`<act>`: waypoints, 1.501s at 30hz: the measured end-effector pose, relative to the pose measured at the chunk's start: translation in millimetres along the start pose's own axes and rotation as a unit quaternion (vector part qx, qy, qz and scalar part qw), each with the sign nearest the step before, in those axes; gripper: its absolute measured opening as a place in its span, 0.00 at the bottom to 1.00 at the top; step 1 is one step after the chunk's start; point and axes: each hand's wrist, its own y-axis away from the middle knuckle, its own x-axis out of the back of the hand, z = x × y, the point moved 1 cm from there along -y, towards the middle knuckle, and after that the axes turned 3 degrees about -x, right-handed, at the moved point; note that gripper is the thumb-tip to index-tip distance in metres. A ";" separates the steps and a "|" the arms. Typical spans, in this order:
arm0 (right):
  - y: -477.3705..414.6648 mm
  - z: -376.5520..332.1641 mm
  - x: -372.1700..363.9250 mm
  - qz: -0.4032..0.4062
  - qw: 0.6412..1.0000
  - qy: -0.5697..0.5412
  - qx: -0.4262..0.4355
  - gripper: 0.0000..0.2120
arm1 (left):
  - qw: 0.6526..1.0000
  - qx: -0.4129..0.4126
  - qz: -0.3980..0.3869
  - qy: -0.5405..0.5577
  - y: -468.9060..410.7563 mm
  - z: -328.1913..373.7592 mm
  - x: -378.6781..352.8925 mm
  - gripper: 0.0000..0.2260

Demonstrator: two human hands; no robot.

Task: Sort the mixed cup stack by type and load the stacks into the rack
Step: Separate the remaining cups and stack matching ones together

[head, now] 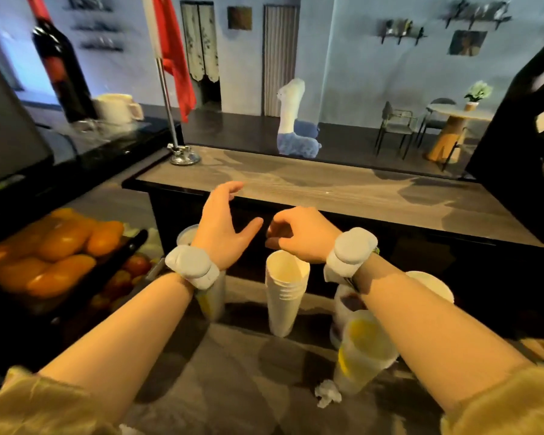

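Observation:
A stack of white paper cups (285, 296) stands upright in the middle of the lower counter. My right hand (299, 233) hovers just above its rim with fingers curled, holding nothing that I can see. My left hand (225, 226) is open, fingers spread, above a stack of clear plastic cups with yellow print (212, 296) that my wrist partly hides. Another clear, yellow-printed cup stack (363, 350) stands near right. Behind it is a cup with a dark print (347, 304), and a white cup rim (434, 284) shows past my right forearm.
A raised grey counter (327, 186) runs across behind the cups, with a flag stand (184, 157) at its left end. A tray of oranges (54, 246) sits at the left. A crumpled tissue (327, 397) lies on the lower counter. A dark shelf unit (528, 120) stands at the right.

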 end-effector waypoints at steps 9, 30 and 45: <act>-70.3 -45.2 -75.1 -0.059 0.994 -0.009 0.087 0.28 | 0.984 0.173 0.006 -0.033 40.3 -88.2 50.3 0.61; -97.3 -49.6 -124.0 -0.042 0.999 -0.023 0.008 0.15 | 0.960 0.264 -0.095 -0.006 60.9 -142.0 21.1 0.34; -94.9 -50.7 -118.6 -0.050 0.999 -0.001 -0.005 0.17 | 0.944 0.269 -0.158 -0.104 57.3 -136.3 26.1 0.34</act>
